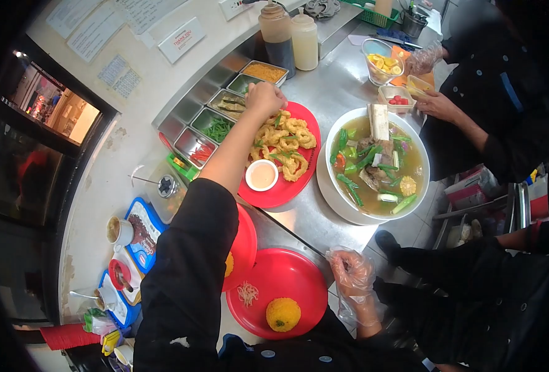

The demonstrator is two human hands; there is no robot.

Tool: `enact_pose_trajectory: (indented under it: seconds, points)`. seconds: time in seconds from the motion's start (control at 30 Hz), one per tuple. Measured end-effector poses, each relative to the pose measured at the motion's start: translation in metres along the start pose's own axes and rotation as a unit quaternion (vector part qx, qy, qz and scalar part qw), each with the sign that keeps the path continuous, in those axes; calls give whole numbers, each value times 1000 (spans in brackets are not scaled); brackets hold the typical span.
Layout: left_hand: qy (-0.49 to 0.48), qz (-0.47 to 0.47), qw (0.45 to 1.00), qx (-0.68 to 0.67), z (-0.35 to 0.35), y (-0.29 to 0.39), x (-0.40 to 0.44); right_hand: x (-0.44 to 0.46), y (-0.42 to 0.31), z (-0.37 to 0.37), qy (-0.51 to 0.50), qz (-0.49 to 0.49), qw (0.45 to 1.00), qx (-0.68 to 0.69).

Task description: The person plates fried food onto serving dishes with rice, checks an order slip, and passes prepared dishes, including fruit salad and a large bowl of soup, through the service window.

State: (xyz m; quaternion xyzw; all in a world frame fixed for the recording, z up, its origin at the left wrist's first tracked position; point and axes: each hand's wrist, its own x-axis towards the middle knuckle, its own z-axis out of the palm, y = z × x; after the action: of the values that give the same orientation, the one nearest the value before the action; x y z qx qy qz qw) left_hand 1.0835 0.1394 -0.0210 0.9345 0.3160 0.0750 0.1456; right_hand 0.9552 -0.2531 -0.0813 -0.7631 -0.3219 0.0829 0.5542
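Observation:
My left hand, bare, is pinched closed above the far edge of a red plate; what its fingertips hold is too small to make out. Fried battered rings with green bits lie on that plate, beside a small white cup of pinkish sauce. My right hand, in a clear plastic glove, is held with curled fingers beside a second red plate, and no object shows in it. On this plate are a mound of yellow rice and pale shreds.
A white bowl of soup with a bone stands on the steel counter. Metal trays of toppings and squeeze bottles line the wall side. Across the counter, a co-worker's hands hold a small container. Another person's forearm shows at right.

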Motion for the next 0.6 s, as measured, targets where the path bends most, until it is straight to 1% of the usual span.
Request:
enact_pose_trajectory:
  seconds: [0.07, 0.13, 0.3, 0.37, 0.4, 0.47, 0.5, 0.53, 0.57, 0.6]
  points:
    - [15, -9, 993, -119, 0, -4, 6, 2, -1, 0, -5, 10, 1000, 3]
    - [14, 5, 994, -111, 4, -4, 5, 3, -2, 3, 8, -14, 1000, 2]
    - [1, 45, 996, -82, 10, 9, -5, 2, 2, 4, -1, -23, 1000, 2]
    - [12, 87, 996, 5, 16, 14, -9, 2, 2, 4, -5, -26, 1000, 3]
    - [13, 86, 996, 4, 20, 11, -7, 0, 4, 4, -3, -21, 1000, 0]
    - [19, 114, 989, 97, 26, 5, -2, 0, 4, 1, -1, -15, 1000, -3]
    - [19, 115, 988, 96, 21, 3, -1, 1, 0, -2, -5, 1, 1000, 5]
    - [23, 112, 985, 127, 13, 0, -1, 1, -1, -3, -8, 18, 1000, 14]
    - [26, 108, 981, 158, 6, -1, -1, 1, 1, -4, -6, 20, 1000, 15]
    - [24, 109, 981, 160, 1, 0, -3, 0, 3, -3, 3, 22, 1000, 8]
